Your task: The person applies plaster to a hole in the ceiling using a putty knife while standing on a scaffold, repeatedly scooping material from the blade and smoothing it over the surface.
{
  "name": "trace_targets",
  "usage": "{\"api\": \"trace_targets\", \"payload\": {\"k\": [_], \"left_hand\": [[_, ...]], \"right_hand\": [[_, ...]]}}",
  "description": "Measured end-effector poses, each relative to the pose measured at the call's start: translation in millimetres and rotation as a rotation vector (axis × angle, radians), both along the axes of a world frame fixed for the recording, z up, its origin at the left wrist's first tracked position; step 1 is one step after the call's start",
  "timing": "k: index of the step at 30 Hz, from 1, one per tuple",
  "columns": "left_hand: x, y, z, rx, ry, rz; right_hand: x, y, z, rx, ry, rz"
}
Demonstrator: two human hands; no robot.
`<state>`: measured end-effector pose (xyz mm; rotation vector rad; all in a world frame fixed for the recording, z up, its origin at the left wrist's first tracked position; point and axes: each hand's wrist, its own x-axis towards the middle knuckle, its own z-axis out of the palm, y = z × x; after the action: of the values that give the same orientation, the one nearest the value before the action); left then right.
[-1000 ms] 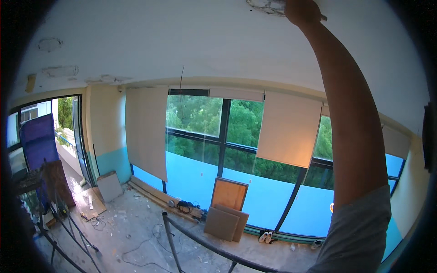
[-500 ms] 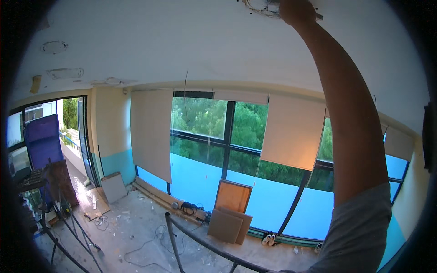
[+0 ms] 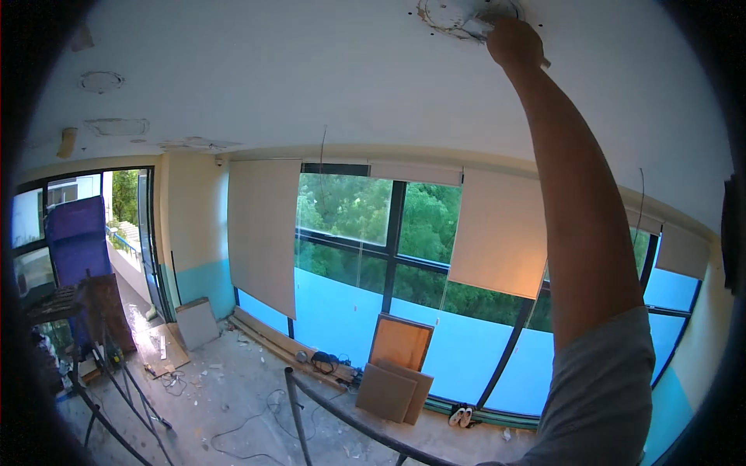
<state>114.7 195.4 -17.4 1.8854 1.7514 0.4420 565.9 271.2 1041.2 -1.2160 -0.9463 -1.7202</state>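
Observation:
My right hand (image 3: pixel 516 43) is raised overhead at the top of the view, with the arm stretched up from the lower right. Its fingers are closed round what looks like a putty knife; the pale blade (image 3: pixel 479 29) shows on one side of the fist and a handle end pokes out on the other. The blade is at the edge of a round, rough patch (image 3: pixel 449 14) in the white ceiling (image 3: pixel 295 70). Small dark dots lie around that patch. Most of the handle is hidden by the fist. My left hand is out of view.
A dark metal rail (image 3: pixel 342 415) curves across the foreground below me. Boards (image 3: pixel 386 394) lean against the window wall, near shoes (image 3: pixel 460 417) and cables on the debris-strewn floor. At left stand a metal frame (image 3: pixel 128 380) and a purple panel (image 3: pixel 78 241). Thin wires hang from the ceiling.
The view has tilted up slightly, so more of the ceiling patch shows. My right hand sits lower in the picture, still gripping the putty knife at the patch.

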Motion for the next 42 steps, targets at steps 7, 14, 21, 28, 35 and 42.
{"api": "trace_targets", "payload": {"k": [7, 14, 21, 28, 35, 42], "left_hand": [[3.8, 11.0, 1.2, 0.093, 0.128, -0.032], [12.2, 5.2, 5.4, -0.05, 0.001, 0.054], [25.2, -21.2, 49.6, -0.088, -0.126, 0.156], [23.9, 7.7, 19.2, 0.037, -0.019, 0.038], [65.6, 44.9, 97.1, 0.233, -0.04, 0.031], [108.4, 86.7, 277.3, 0.291, -0.102, -0.218]], "right_hand": [[17.7, 13.7, 18.6, 0.284, -0.328, -0.034], [8.9, 8.1, -7.4, -0.039, 0.121, 0.064], [-9.9, -5.8, -11.8, -0.119, -0.058, -0.176], [-10.3, 15.7, -26.4, -0.036, 0.122, 0.179], [23.1, 67.7, -79.3, -0.325, 0.028, 0.186], [20.6, 142.7, -347.4, -0.709, -0.196, 0.399]]}}
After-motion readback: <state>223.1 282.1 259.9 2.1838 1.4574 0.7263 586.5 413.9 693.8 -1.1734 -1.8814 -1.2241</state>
